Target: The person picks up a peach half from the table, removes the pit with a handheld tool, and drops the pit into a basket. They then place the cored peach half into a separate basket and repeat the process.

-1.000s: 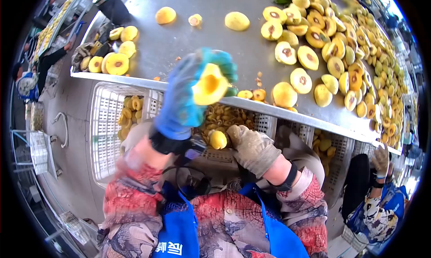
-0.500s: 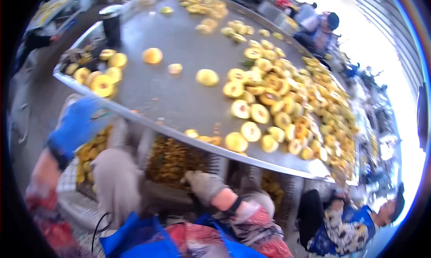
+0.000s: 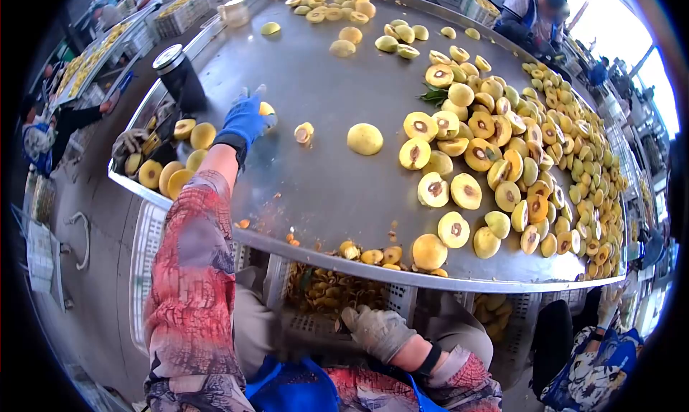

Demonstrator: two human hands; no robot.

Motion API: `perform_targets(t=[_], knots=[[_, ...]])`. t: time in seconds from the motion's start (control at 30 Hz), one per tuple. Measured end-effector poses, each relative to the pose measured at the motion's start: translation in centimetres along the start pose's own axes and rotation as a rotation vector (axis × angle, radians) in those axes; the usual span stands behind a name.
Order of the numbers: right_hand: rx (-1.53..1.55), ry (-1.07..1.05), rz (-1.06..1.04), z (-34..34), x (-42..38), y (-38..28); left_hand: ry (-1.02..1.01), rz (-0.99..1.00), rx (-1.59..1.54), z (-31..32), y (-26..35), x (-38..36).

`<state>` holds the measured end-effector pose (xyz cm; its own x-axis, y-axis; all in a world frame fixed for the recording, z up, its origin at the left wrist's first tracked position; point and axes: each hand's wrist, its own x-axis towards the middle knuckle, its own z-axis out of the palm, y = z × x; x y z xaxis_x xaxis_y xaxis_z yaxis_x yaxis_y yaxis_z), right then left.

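My left hand [image 3: 245,123], in a blue glove, reaches over the metal table with its fingers closed around a yellow peach half [image 3: 267,109], which the glove mostly covers. A small fruit piece [image 3: 303,133] and a larger peach [image 3: 364,139] lie to its right. Below the table's front edge is my right hand [image 3: 379,332], in a pale glove with curled fingers; what they hold, if anything, cannot be made out. It is beside a crate of yellow scraps [image 3: 334,291]. Many halved peaches [image 3: 495,143], several showing brown centres, are heaped on the table's right side.
A dark tumbler [image 3: 179,78] stands at the table's left, behind more peach halves [image 3: 172,175] and a dark glove [image 3: 130,141]. The raised metal rim [image 3: 344,263] crosses in front of me. Another person [image 3: 588,354] sits at right; others work farther back.
My left hand has moved from outside the table's front-left edge up and right, over the tabletop, onto the peach half. My right hand stays low by the crate. The view has shifted.
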<state>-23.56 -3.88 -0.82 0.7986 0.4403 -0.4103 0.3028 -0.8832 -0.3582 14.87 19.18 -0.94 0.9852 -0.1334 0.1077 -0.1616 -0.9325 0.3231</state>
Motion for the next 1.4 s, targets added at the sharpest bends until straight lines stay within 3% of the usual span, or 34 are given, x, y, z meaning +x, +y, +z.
perform_targets(t=[0.17,0.3,0.37,0.43,0.5,0.57,0.77,0.83,1.17,1.3,1.4], knots=[[0.091,0.026,-0.007,0.5,0.3,-0.1,-0.135,-0.005,-0.046,1.5,-1.1,1.3],[0.243,-0.032,0.015,-2.2,0.7,-1.0,-0.114,0.112,-0.064,0.5,-0.5,-1.5],[0.398,0.109,-0.076,-2.5,0.2,-0.7,-0.235,-0.057,-0.582,-1.2,0.7,-3.9],[0.642,0.143,-0.015,-2.7,0.6,-0.8,-0.313,-0.258,-1.252,-2.8,1.9,-6.5],[0.853,0.372,-0.111,-3.1,0.4,-0.9,-0.333,-0.208,-1.728,-3.6,2.7,-10.1],[0.867,0.329,0.092,-5.2,-0.1,-1.6,-0.466,-0.177,-1.947,-6.0,5.6,-14.4],[0.834,0.578,0.116,-4.7,1.3,-0.6,-0.565,-0.319,-2.109,-5.5,12.7,-21.8],[0.783,0.553,0.248,-5.5,1.2,-0.5,-0.530,-0.329,-2.058,-4.2,14.2,-23.0],[0.645,0.724,0.186,-4.0,2.3,1.2,-0.486,-0.121,-1.958,-1.5,17.0,-25.0],[0.686,0.684,0.200,-4.1,2.2,0.8,-0.415,-0.194,-1.957,-1.6,17.5,-25.5],[0.695,0.676,0.221,-4.0,2.3,0.3,-0.402,-0.086,-1.921,-1.4,17.1,-25.9]])
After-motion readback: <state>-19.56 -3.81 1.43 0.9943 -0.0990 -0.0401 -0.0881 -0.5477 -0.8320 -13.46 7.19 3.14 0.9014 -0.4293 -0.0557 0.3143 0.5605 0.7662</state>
